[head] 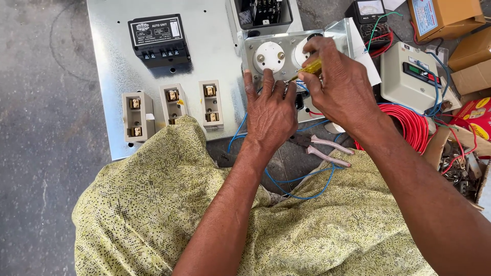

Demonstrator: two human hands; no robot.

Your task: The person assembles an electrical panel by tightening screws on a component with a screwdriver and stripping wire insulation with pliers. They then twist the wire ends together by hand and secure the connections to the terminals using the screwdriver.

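Right hand (340,84) grips a yellow-handled screwdriver (307,69) at a metal bracket (335,31) holding round white meters (269,56). Left hand (270,110), fingers spread open, braces the bracket beside blue wires (302,179).

Both forearms are extended from the lower frame toward upper centre. Left hand (271,115) is held palm-down, fingers spread and straight. Right hand (337,84) is curled closed, knuckles up, thumb and forefinger pinched.
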